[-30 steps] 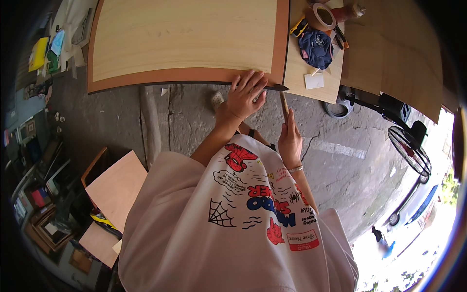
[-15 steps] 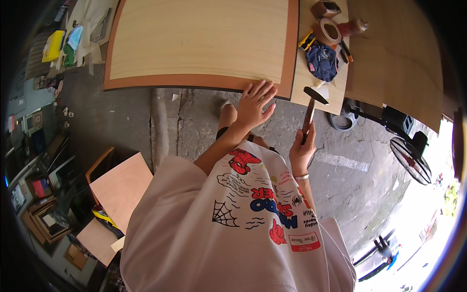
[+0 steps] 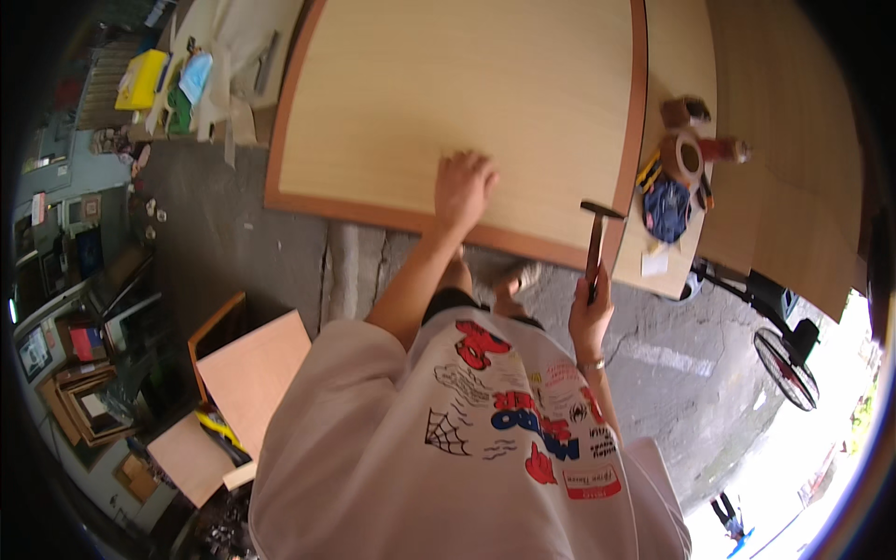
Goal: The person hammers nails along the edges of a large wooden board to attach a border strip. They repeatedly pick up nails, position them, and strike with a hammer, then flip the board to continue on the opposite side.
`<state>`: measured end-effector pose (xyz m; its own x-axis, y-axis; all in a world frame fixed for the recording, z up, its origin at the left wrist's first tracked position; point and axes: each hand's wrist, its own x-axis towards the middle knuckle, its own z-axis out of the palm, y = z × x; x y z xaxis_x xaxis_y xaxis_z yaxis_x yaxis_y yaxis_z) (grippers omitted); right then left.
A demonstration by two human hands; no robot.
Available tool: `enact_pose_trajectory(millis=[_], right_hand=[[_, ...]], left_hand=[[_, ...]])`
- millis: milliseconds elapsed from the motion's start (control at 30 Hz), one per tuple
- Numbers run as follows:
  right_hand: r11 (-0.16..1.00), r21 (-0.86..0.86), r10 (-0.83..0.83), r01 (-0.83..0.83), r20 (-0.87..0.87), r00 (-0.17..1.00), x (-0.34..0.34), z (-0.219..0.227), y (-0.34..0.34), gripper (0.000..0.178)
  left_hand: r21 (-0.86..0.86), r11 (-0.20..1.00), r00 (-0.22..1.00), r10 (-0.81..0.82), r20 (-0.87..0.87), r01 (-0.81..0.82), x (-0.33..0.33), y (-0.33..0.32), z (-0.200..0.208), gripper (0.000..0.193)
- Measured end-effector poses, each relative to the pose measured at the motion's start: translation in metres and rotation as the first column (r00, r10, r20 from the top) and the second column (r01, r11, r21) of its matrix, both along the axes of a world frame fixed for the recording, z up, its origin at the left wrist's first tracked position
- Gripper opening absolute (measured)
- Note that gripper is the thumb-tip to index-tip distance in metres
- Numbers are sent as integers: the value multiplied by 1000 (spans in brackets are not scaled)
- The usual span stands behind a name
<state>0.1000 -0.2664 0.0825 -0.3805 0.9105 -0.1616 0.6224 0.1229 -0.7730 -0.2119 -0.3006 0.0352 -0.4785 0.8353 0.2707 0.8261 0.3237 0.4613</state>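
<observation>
My right hand (image 3: 590,317) grips a hammer (image 3: 596,238) by its handle, the dark narrow head pointing up. The hammer's head is in front of the right border of a large pale wooden panel (image 3: 373,112) with a reddish-brown edge band. Over the panel's near part is my left hand (image 3: 464,191), back upward, its fingers bent and blurred by motion. Whether it touches the surface, or has anything under the fingers, I cannot make out.
Tape rolls (image 3: 689,157), a dark blue cloth item (image 3: 666,210) and a red jar (image 3: 723,150) sit right of the panel. A black fan (image 3: 786,367) stands at right. Wooden boards (image 3: 257,373) lean at lower left. Sandalled feet (image 3: 520,278) are below the panel's edge.
My left hand has gone from lying spread at the panel's near edge to farther over its surface, fingers now bent. My view has shifted, and the hammer now overlaps the panel's right border.
</observation>
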Motion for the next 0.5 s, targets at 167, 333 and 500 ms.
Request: enact_pose_trajectory(millis=[167,333,500], right_hand=[[999,-4,-37,36,-56,998,-64,18,-1,44],[989,3,-145,146,-69,987,-92,25,-6,44],[946,-80,-320,313,-82,944,-109,29,-14,44]], left_hand=[[-155,962,973,-230,-11,226,-35,23,9,6],[-197,900,912,-407,-57,390,-48,30,3,8],[-222,836,831,-537,-146,502,-59,35,4,19]])
